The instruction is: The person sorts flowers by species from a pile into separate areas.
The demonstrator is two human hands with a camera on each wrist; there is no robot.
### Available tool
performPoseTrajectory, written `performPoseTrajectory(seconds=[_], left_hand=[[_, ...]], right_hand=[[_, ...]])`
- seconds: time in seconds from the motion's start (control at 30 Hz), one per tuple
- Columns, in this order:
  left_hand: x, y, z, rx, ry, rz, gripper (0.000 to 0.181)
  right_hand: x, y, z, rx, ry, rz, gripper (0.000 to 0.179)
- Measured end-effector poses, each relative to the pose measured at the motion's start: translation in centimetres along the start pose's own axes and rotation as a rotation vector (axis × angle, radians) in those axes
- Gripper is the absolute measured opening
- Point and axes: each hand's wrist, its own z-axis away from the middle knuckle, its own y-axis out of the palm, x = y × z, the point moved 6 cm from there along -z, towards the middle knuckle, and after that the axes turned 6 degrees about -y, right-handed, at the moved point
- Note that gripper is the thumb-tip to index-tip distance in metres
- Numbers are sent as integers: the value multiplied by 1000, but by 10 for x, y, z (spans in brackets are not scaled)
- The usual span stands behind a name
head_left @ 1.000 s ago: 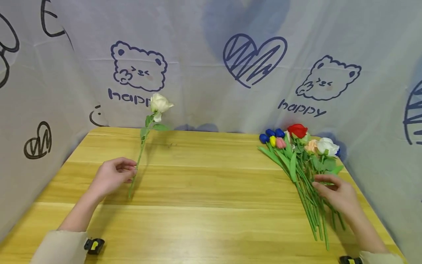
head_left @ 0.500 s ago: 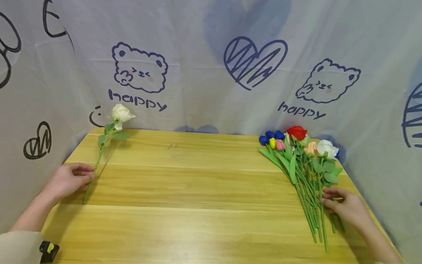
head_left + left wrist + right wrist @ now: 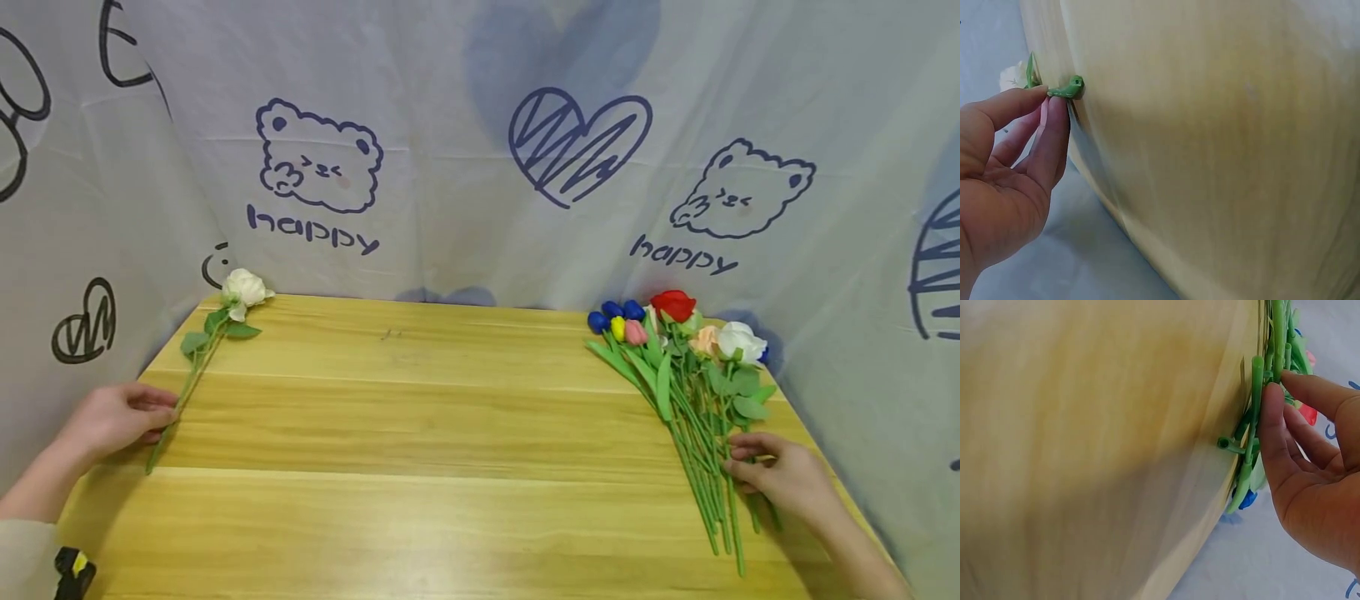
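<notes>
At the table's left side, my left hand (image 3: 120, 419) pinches the thin green stem of a white rose (image 3: 245, 287). The rose slants toward the back, its bloom near the far left corner; in the left wrist view the stem's end (image 3: 1074, 87) pokes out past the fingertips. On the right lies a pile of artificial flowers with blooms at the back and stems toward me. My right hand (image 3: 783, 475) pinches one stem (image 3: 1279, 337) among them, seemingly that of a second white rose (image 3: 741, 342). Other stems lie close beside those fingers.
The pile also holds a red rose (image 3: 673, 305), a peach rose (image 3: 705, 340), blue tulips (image 3: 597, 322), a yellow tulip (image 3: 618, 328) and a pink tulip (image 3: 635, 332). The wooden table (image 3: 390, 417) is bordered by a printed cloth (image 3: 450, 208) behind and at both sides.
My left hand has carried its white rose leftward and lowered it toward the table. My right hand has moved slightly nearer me along the stems, and its fingers have closed on one.
</notes>
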Motion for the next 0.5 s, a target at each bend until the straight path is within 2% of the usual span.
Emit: performPoseTrajectory(seconds=[0.17,0.33,0.5], left_hand=[[1,1,-2,0,0,-7,44],[4,5,-4,7,-10,25,47],[6,6,-4,8,-4,32,47]], right_hand=[[-2,2,3,7,21,-29,56],[-4,4,3,14,25,-48,56],[-5,5,0,4,40,-24,52]])
